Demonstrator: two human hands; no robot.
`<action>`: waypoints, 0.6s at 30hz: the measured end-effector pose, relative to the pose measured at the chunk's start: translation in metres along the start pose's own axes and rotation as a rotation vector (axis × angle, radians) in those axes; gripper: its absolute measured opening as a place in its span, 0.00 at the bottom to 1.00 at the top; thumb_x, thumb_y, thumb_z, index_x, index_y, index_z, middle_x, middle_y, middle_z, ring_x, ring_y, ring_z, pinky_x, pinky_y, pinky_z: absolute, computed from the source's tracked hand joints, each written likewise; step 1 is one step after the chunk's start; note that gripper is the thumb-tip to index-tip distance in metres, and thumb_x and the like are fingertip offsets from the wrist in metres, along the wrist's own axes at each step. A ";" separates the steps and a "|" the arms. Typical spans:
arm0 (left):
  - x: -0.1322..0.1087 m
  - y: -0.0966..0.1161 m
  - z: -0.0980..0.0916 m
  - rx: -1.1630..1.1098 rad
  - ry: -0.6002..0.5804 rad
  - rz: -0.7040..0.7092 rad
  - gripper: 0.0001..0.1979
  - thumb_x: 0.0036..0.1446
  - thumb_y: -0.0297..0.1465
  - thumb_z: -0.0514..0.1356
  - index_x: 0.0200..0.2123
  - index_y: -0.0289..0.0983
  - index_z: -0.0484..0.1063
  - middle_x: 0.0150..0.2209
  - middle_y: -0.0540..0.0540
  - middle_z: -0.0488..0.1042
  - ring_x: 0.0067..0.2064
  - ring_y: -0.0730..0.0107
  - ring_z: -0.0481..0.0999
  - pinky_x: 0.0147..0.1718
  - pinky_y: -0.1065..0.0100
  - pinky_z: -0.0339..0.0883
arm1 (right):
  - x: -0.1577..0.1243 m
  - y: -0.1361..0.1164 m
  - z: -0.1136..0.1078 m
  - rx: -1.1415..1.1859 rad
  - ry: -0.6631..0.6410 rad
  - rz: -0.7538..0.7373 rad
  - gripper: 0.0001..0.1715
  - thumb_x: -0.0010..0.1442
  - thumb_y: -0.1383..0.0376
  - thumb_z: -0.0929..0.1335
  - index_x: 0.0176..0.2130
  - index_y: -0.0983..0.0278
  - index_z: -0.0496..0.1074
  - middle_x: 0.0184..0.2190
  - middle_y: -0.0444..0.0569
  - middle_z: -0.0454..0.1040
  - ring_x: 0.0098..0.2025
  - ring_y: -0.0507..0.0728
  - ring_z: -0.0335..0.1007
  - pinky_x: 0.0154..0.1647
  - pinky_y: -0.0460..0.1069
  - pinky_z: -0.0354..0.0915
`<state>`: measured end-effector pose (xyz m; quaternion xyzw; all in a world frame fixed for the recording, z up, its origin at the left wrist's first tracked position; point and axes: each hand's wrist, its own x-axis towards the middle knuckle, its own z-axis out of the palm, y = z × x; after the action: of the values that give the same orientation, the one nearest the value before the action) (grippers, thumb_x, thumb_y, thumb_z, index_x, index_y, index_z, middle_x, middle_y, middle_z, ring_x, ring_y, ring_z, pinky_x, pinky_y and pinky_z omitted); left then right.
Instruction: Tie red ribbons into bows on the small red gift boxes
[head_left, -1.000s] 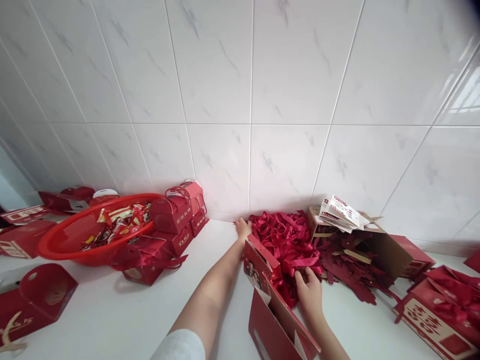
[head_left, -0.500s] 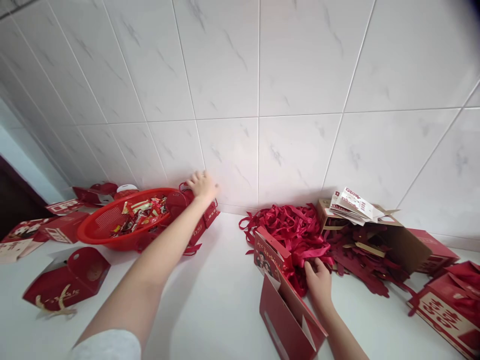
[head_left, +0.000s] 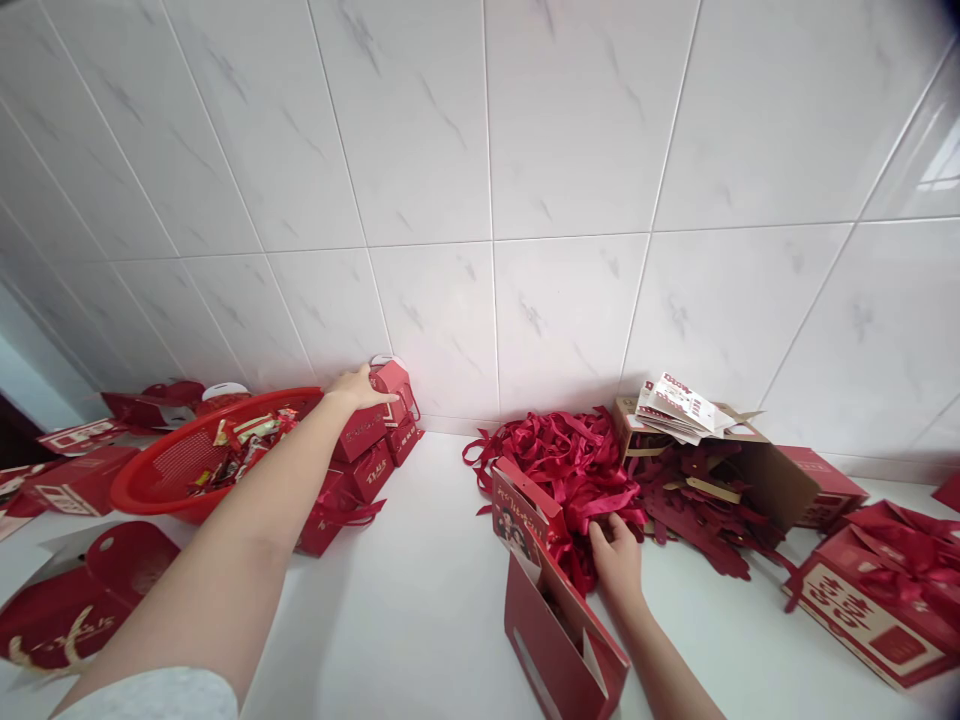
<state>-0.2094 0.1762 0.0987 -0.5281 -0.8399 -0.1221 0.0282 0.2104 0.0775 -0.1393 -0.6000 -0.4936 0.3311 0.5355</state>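
My left hand (head_left: 361, 388) reaches across to a stack of small red gift boxes (head_left: 366, 470) by the wall. It rests at the top of the stack, thumb stretched out to the right and apart from the fingers. My right hand (head_left: 619, 562) is at the near edge of a heap of red ribbons (head_left: 562, 450), its curled fingers closed on ribbon. Just left of this hand, a larger red carton (head_left: 559, 640) stands with its top open and a printed picture on its far part.
A red plastic basket (head_left: 142, 478) of wrapped sweets stands left, partly behind my left forearm. Nearer lies a red box with a cord handle (head_left: 67, 610). Right of the ribbons, a cardboard box (head_left: 787, 480) on its side holds dark red pieces, with white cards (head_left: 679, 408) on top.
The view has shifted right. My left hand has turned, from fingers spread above the stack to thumb pointing right, and more of the boxes shows. My right hand stays at the ribbons.
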 end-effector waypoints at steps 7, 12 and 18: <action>-0.026 0.032 -0.013 0.106 0.044 0.014 0.45 0.42 0.51 0.63 0.59 0.33 0.57 0.55 0.24 0.63 0.53 0.35 0.70 0.48 0.49 0.65 | 0.000 -0.002 0.001 -0.008 -0.013 -0.012 0.16 0.50 0.55 0.62 0.32 0.63 0.70 0.30 0.53 0.79 0.32 0.62 0.73 0.34 0.51 0.64; -0.051 0.073 -0.022 0.080 0.088 0.126 0.45 0.44 0.58 0.58 0.60 0.39 0.53 0.55 0.31 0.63 0.53 0.41 0.71 0.46 0.54 0.67 | 0.000 -0.001 0.001 -0.019 -0.015 -0.014 0.17 0.49 0.55 0.62 0.33 0.63 0.71 0.31 0.54 0.79 0.33 0.63 0.74 0.35 0.52 0.64; -0.081 0.082 0.030 0.068 0.011 0.125 0.43 0.44 0.55 0.58 0.58 0.37 0.54 0.53 0.30 0.65 0.51 0.42 0.72 0.44 0.56 0.67 | 0.000 -0.001 0.001 -0.014 -0.011 -0.009 0.16 0.49 0.55 0.62 0.32 0.63 0.71 0.31 0.54 0.79 0.33 0.63 0.74 0.35 0.52 0.65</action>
<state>-0.0977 0.1463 0.0695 -0.5777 -0.8087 -0.0944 0.0586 0.2091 0.0782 -0.1386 -0.5997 -0.5017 0.3285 0.5299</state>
